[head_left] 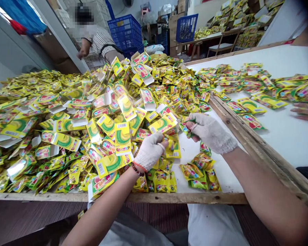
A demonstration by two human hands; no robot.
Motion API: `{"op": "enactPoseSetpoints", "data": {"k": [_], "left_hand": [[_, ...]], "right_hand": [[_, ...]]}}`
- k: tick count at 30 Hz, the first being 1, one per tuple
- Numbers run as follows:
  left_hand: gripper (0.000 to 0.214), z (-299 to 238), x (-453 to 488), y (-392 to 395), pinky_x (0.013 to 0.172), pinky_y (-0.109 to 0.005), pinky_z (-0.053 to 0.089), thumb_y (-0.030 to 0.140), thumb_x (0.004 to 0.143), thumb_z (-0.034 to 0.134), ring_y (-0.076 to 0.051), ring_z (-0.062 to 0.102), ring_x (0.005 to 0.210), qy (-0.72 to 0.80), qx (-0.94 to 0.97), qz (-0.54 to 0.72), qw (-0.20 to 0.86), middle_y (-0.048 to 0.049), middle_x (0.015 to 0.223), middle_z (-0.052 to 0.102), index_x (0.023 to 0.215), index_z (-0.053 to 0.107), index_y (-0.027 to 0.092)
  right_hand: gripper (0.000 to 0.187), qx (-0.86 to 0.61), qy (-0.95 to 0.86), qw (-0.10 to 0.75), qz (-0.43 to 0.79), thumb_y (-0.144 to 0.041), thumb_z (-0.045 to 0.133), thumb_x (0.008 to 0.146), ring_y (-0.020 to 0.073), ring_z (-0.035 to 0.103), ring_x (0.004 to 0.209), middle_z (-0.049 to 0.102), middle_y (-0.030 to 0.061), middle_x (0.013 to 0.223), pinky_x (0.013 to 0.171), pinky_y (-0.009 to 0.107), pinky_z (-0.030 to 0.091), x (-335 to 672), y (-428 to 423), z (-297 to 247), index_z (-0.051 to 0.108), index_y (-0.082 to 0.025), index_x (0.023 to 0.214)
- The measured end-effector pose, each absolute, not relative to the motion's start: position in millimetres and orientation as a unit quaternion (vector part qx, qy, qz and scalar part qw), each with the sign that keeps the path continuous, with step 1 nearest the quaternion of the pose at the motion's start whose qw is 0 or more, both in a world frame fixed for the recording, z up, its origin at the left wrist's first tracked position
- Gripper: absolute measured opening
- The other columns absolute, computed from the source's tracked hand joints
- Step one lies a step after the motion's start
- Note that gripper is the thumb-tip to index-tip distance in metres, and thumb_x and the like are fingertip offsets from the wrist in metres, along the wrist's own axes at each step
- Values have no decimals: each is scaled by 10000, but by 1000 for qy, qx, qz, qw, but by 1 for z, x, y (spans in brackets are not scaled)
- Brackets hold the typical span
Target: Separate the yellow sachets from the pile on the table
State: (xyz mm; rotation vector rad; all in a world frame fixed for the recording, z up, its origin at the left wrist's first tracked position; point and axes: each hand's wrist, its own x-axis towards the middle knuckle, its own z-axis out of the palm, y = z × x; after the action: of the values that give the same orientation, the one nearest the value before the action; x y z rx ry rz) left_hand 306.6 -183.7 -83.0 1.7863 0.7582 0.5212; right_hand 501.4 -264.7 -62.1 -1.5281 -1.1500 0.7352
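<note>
My left hand (150,152), in a white fingerless-tipped knit glove, is closed with its fingertips pinching a small yellow packet (170,143). Just to the right, my gloved right hand (212,133) grips a green candy-type packet (184,129) between thumb and fingers. Beneath and left of my left hand lie flattened or open yellow-green cartons (123,138), some showing barcodes. A small group of filled packets (201,169) rests on the white table surface (187,150) below my right hand. More yellow packets (164,181) sit by the front edge.
A large heap of packets (53,85) and cartons covers the left. A wooden rail (231,123) divides off another white tabletop (279,136), where cartons lie near another person's hand (306,111). Behind stand a person (102,41), blue crates (125,32) and a chair (222,46).
</note>
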Motion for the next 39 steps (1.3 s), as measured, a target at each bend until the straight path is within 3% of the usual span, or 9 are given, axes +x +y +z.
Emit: {"op": "enactPoseSetpoints", "data": {"k": [4,8,11,15,21,24,27,32,39], "left_hand": [[388,-91,317,-180,554,-221,541,421,694,762,-104,572,656,322,571,304,691,4,825,579,912,581,156],[469,-91,318,-190,624,-239,575,397,639,837,-129,624,766,287,475,340,759,-25,899,637,975,624,149],[502,-90,317,-194,724,-288,587,336,598,875,-158,661,828,261,446,344,784,-39,957,682,1006,640,160],[522,-93,314,-192,817,-333,573,287,582,886,-188,681,870,246,436,359,788,-55,989,711,1027,644,160],[451,-91,316,-187,777,-307,560,314,665,833,-172,670,816,217,497,326,775,-47,940,695,1031,621,157],[349,-77,323,-184,739,-283,536,398,752,757,-145,637,771,234,595,352,684,-28,864,656,943,585,162],[285,-63,327,-180,810,-316,507,408,838,661,-174,614,883,250,784,367,433,-48,947,628,991,575,184],[701,-69,334,-179,905,-456,448,398,694,784,-311,523,1074,358,912,197,-31,-115,1182,540,1294,487,191],[872,-87,335,-177,850,-385,467,357,699,758,-310,529,1079,446,875,183,-35,-149,1237,469,1423,318,149]], "right_hand": [[263,-661,-503,501,242,-446,534,868,117,524,472,610,10,693,438,243,431,478,-261,-73,547,-192,935],[299,-707,-519,469,101,-451,520,872,241,658,835,688,116,957,703,339,515,462,-253,-94,558,-192,1018],[318,-733,-528,427,48,-471,474,898,287,658,895,690,145,955,742,374,503,456,-251,-104,558,-188,1016],[319,-736,-533,412,70,-479,464,904,282,665,853,696,135,914,714,368,505,456,-252,-106,552,-195,1020],[304,-613,-521,543,241,-431,584,822,231,643,961,693,87,1003,839,356,523,458,-249,-92,588,-202,1023],[275,-589,-448,615,272,-411,623,774,197,647,859,686,54,927,759,318,543,468,-247,-84,615,-208,959],[266,-589,-338,694,238,-410,644,748,145,593,616,640,12,793,527,263,500,491,-247,-78,600,-227,936],[256,-596,-284,717,222,-463,637,757,98,489,435,558,-23,671,359,217,384,517,-251,-71,534,-238,824],[309,-637,-325,669,204,-515,629,784,98,477,441,508,-25,636,376,234,403,505,-252,-71,497,-235,786]]}}
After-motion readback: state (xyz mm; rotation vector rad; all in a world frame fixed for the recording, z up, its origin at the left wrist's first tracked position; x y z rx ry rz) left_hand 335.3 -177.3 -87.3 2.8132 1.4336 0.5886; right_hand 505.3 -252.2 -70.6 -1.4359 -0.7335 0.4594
